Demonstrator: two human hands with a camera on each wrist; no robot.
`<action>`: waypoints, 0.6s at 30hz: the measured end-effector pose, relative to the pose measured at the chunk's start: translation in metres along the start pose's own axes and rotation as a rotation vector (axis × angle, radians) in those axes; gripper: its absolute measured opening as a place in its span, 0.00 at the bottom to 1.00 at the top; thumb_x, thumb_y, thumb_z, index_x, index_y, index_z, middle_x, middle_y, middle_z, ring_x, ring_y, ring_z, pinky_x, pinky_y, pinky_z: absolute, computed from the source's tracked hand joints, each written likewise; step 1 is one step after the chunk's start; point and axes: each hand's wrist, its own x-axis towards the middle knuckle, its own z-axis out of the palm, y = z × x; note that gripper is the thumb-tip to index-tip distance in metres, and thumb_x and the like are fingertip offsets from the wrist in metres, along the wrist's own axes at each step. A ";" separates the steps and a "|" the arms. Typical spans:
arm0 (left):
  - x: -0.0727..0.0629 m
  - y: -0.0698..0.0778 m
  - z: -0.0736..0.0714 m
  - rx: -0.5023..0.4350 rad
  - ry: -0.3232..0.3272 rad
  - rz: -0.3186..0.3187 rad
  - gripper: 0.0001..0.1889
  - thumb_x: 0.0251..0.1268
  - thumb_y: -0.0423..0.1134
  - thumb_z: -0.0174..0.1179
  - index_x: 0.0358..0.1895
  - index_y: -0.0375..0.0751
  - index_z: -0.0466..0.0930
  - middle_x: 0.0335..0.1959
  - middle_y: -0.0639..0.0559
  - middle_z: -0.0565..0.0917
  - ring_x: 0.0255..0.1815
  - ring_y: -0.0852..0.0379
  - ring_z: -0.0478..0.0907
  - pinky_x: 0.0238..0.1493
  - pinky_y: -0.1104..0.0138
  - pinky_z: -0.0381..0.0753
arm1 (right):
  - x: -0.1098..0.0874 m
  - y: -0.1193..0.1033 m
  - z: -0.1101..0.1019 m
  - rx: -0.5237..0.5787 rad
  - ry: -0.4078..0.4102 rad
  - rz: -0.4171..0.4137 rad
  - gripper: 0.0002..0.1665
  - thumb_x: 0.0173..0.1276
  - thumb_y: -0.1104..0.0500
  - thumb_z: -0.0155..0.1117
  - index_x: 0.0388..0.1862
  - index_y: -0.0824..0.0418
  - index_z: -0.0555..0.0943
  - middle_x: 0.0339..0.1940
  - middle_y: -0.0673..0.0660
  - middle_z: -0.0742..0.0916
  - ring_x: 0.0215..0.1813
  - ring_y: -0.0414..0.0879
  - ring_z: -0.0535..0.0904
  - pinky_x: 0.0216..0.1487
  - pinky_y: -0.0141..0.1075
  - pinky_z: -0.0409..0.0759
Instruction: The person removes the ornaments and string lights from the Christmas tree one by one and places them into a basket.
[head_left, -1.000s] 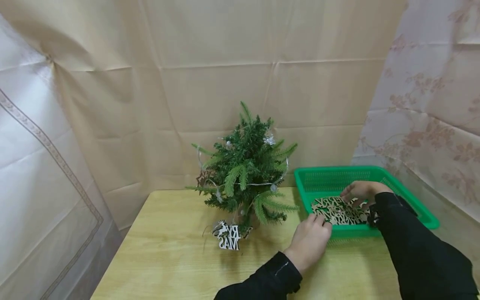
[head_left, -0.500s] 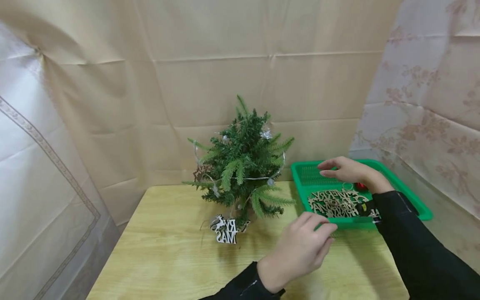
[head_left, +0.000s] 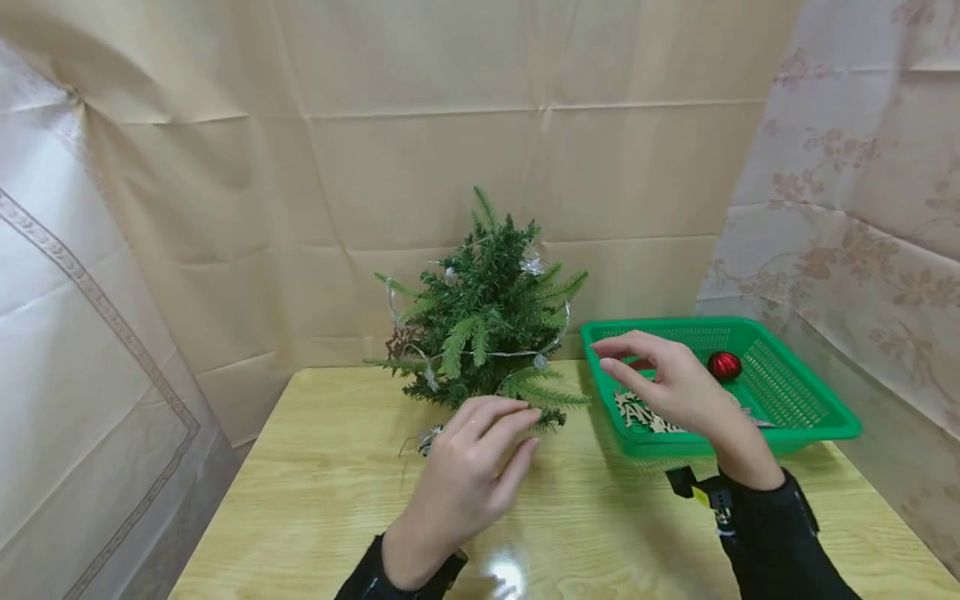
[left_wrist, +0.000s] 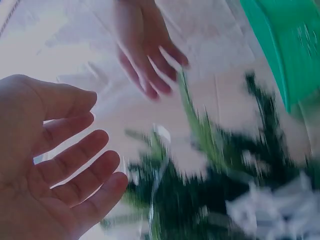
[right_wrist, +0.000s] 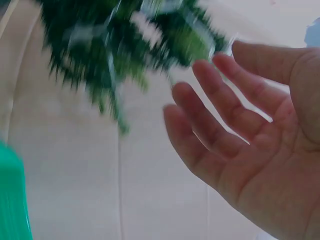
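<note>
The left hand (head_left: 467, 467), empty with fingers loosely bent, hovers before the small green artificial tree (head_left: 491, 308) on the pale wood-grain bench (head_left: 315, 475). The right hand (head_left: 678, 387), likewise empty and relaxed, hovers near the green plastic basket (head_left: 813, 428), where flat wooden letter cut-outs (head_left: 636, 412) lie nearer than a glossy red ball (head_left: 723, 366).

No words legible; letter-shaped cutouts (head_left: 639, 414) in green basket (head_left: 802, 396) partly hidden, too small to read.
</note>
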 end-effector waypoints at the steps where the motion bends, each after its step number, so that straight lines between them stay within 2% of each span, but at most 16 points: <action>1: -0.004 -0.005 -0.005 -0.007 0.001 -0.027 0.15 0.63 0.35 0.68 0.53 0.37 0.85 0.50 0.47 0.84 0.53 0.52 0.80 0.58 0.65 0.80 | -0.002 -0.005 0.006 -0.003 0.033 -0.025 0.15 0.76 0.62 0.63 0.58 0.56 0.84 0.54 0.50 0.87 0.49 0.42 0.84 0.45 0.35 0.83; 5: -0.021 -0.023 -0.021 -0.012 -0.006 -0.147 0.17 0.63 0.36 0.69 0.54 0.37 0.84 0.52 0.47 0.84 0.54 0.51 0.80 0.58 0.61 0.80 | -0.007 -0.023 0.031 0.051 0.119 -0.082 0.15 0.72 0.65 0.67 0.55 0.55 0.85 0.52 0.47 0.87 0.49 0.40 0.83 0.44 0.32 0.81; 10: -0.042 -0.041 -0.031 -0.009 -0.055 -0.256 0.19 0.65 0.38 0.69 0.56 0.36 0.83 0.53 0.47 0.83 0.55 0.50 0.80 0.58 0.58 0.81 | -0.008 -0.041 0.063 0.102 0.166 -0.127 0.15 0.69 0.65 0.70 0.54 0.56 0.86 0.51 0.48 0.88 0.53 0.44 0.83 0.50 0.41 0.84; 13: -0.049 -0.052 -0.034 -0.031 -0.105 -0.304 0.21 0.65 0.39 0.70 0.59 0.36 0.81 0.56 0.47 0.82 0.57 0.50 0.80 0.58 0.57 0.81 | -0.005 -0.051 0.082 0.111 0.170 -0.135 0.15 0.69 0.62 0.70 0.54 0.56 0.86 0.51 0.49 0.88 0.54 0.46 0.84 0.51 0.46 0.84; 18: -0.057 -0.070 -0.044 -0.091 -0.221 -0.395 0.28 0.65 0.43 0.72 0.66 0.41 0.76 0.61 0.48 0.79 0.61 0.50 0.78 0.59 0.53 0.81 | 0.007 -0.063 0.107 0.107 0.164 -0.110 0.16 0.71 0.57 0.69 0.55 0.58 0.86 0.52 0.51 0.88 0.57 0.47 0.83 0.56 0.47 0.83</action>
